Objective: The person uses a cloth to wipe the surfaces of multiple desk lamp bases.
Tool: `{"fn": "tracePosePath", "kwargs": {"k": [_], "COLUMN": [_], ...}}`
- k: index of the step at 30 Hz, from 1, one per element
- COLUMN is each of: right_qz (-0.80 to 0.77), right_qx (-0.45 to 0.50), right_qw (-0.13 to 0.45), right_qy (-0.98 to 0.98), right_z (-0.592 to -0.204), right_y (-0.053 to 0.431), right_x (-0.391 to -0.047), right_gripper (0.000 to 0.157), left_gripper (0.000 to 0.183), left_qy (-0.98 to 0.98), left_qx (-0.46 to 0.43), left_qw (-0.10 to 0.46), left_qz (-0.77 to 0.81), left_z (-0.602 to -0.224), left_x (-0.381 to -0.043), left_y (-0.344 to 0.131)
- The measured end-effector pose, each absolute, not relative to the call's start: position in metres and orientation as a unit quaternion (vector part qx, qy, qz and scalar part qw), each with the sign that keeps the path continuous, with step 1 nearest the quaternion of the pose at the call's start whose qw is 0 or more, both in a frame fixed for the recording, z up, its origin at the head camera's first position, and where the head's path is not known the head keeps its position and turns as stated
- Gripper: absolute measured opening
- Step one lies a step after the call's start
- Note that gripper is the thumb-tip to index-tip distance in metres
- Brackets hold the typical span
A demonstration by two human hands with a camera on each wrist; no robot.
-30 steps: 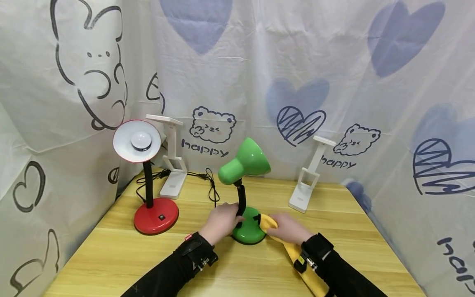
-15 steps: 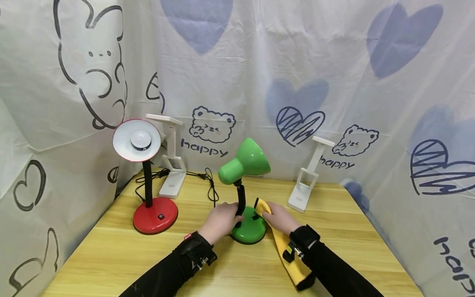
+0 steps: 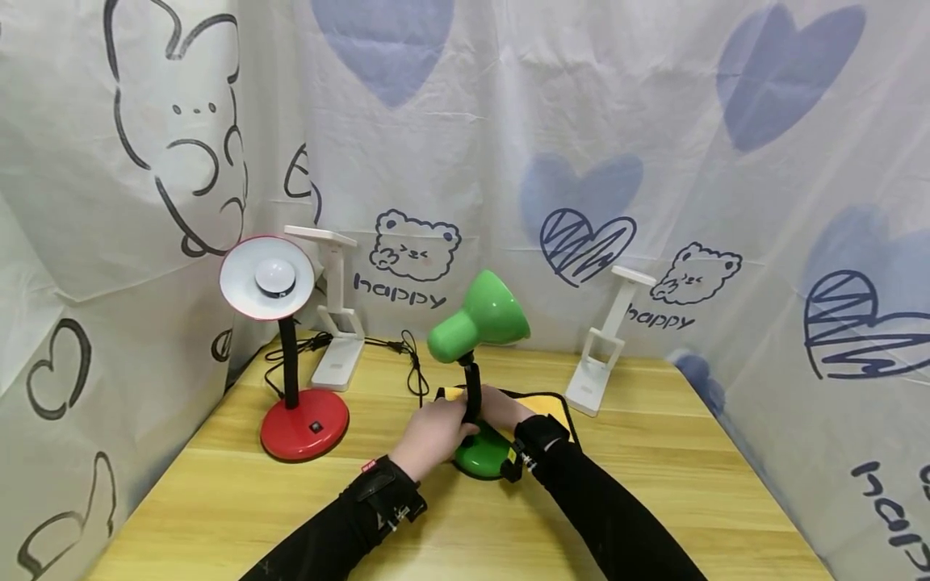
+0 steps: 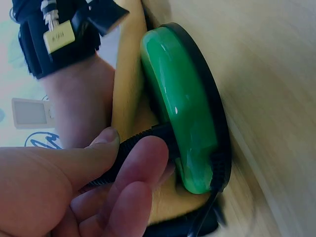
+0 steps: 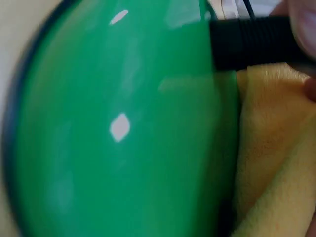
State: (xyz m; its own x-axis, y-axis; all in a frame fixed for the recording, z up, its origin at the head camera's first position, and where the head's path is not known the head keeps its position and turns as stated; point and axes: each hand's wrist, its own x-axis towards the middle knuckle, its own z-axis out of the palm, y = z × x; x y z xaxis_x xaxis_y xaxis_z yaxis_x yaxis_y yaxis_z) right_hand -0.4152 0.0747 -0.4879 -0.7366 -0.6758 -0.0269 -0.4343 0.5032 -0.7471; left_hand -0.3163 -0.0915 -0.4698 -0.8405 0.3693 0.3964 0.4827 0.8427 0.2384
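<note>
A green desk lamp stands upright on the wooden table, its shade turned to the right. My left hand grips the lower part of its black neck, thumb and fingers wrapped round it in the left wrist view. Behind the neck my right hand holds a yellow cloth with black edging; its fingertips are hidden. The cloth lies along the far side of the round green base and looks folded in the left wrist view. A cord leaves the base near its rim.
A red desk lamp stands at the left. Behind it is a white folding lamp with black cables beside it. Another white folding lamp stands at the back right. Printed curtains border the table.
My right hand has moved left with the yellow cloth, from the base's right side to behind the neck. The cloth now spreads behind the base. My left hand keeps its grip.
</note>
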Motion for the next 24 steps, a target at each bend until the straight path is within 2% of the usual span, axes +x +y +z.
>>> {"fn": "tracePosePath", "kwargs": {"k": [5,9,12,21,24], "right_qz": [-0.421,-0.465,-0.472,-0.402,-0.366], "right_qx": [-0.367,-0.355,-0.338,-0.361,-0.376], "right_qw": [0.232,0.296,0.310,0.224,0.189], "right_qy": [0.796,0.755,0.752,0.811,0.830], "right_z": [-0.482,-0.472,-0.469,-0.484,-0.491], "right_y": [0.064,0.059,0.057,0.062,0.070], "right_x": [-0.415,-0.411,-0.408,-0.423,-0.430], "right_gripper": [0.029,0.032,0.033,0.041,0.039], "left_gripper": [0.022,0.022,0.021,0.023,0.022], "left_qy": [-0.946,-0.945,-0.945,-0.952,-0.950], "left_qx": [-0.219,-0.216,-0.219,-0.200,-0.202], "left_qw": [0.174,0.176,0.173,0.154,0.158], "left_qz": [-0.165,-0.169,-0.171,-0.174,-0.180], "left_z": [-0.469,-0.470,-0.471,-0.470,-0.469], "left_x": [-0.313,-0.313,-0.313,-0.315,-0.315], "left_y": [-0.092,-0.092,-0.092,-0.091,-0.091]}}
